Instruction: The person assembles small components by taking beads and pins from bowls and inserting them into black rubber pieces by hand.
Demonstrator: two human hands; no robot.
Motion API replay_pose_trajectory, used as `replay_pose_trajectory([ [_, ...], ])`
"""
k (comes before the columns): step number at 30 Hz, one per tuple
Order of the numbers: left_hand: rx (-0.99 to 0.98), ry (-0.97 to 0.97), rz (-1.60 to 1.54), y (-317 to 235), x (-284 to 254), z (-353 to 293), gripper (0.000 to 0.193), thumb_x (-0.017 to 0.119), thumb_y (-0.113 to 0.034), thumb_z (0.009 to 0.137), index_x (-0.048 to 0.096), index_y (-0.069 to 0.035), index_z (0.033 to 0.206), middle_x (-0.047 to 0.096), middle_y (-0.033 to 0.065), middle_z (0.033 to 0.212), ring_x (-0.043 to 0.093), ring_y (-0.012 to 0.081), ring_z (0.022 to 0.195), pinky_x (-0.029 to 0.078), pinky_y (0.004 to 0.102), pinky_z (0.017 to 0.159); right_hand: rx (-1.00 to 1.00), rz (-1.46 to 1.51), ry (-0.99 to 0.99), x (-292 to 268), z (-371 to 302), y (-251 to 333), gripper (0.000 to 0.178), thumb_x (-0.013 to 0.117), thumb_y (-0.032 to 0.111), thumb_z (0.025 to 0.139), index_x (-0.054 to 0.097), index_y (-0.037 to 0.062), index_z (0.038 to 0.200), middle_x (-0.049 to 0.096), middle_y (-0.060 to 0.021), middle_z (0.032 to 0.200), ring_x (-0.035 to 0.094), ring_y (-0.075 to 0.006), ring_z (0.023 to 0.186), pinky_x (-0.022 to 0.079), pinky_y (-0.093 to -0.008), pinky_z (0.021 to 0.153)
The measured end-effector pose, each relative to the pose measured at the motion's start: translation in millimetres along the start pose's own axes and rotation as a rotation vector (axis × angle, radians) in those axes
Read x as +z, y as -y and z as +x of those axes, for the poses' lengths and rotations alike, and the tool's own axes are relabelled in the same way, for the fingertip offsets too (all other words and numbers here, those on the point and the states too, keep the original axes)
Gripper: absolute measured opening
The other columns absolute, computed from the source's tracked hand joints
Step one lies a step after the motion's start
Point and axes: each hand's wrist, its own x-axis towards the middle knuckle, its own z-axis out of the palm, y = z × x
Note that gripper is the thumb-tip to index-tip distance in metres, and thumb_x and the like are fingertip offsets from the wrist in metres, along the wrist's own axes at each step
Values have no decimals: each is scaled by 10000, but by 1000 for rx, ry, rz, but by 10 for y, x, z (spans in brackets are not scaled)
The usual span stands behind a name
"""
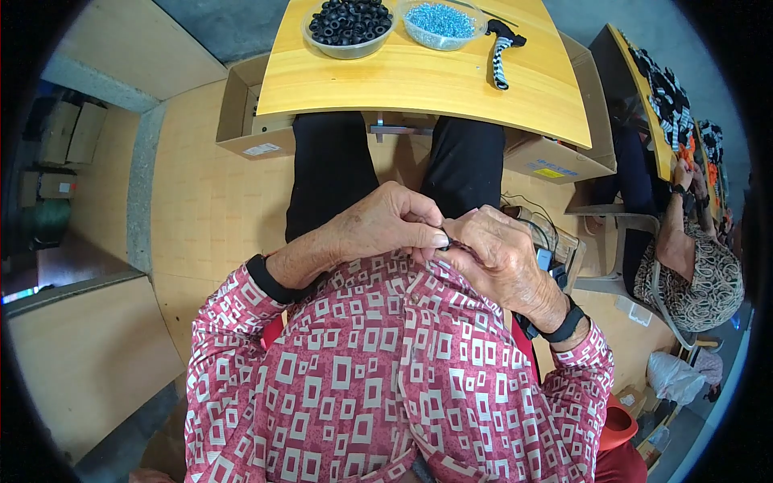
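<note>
Close in front of my chest, my left hand (385, 221) and my right hand (501, 253) meet with fingertips pinched together. Between them is a small dark piece (445, 238), mostly hidden by the fingers; its kind cannot be made out. Both hands are closed on it, held above my lap. Beyond my knees stands a yellow wooden table (435, 84). On it are a clear bowl of black ring-shaped beads (352, 24), a clear bowl of light blue beads (440, 22) and a black-and-white striped fabric piece with a black end (501, 63).
Cardboard boxes (251, 143) (555, 161) flank the table underneath. To the right, another person (688, 266) sits on a chair at a second table (640, 88), handling orange and striped fabric. Cables and a box (564, 249) lie on the floor near my right arm.
</note>
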Motion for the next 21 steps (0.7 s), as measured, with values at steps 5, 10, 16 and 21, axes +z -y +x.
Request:
replay_pose_trajectory([
  [5,-56,32,-85,-14,18,-22,159,644,-160,881,670,-3,883,664,53,719,639,91,660,515,193,625,-79,12,-29,30,-20,-10,187,708,89,769,617,-15,896,575,-118,747,591,-232,685,499,-330,615],
  [10,-80,60,-149,-24,24,-43,159,649,-166,884,667,-8,889,665,51,732,637,87,659,510,186,616,-119,47,-57,34,-18,-23,213,711,156,793,619,-16,879,554,-100,693,577,-223,630,485,-326,585],
  [16,-81,24,-147,-23,22,-25,164,645,-167,891,663,-5,913,662,53,727,639,91,650,514,188,610,-38,111,-42,18,-10,-72,220,721,172,790,623,-4,879,559,-89,678,575,-218,616,479,-322,565],
  [21,-53,-31,-241,-80,39,-43,150,631,-137,899,663,2,948,663,58,741,643,98,657,527,202,632,-18,189,-97,-56,52,-64,222,742,137,764,625,-3,889,603,-94,728,596,-214,639,490,-309,572],
])
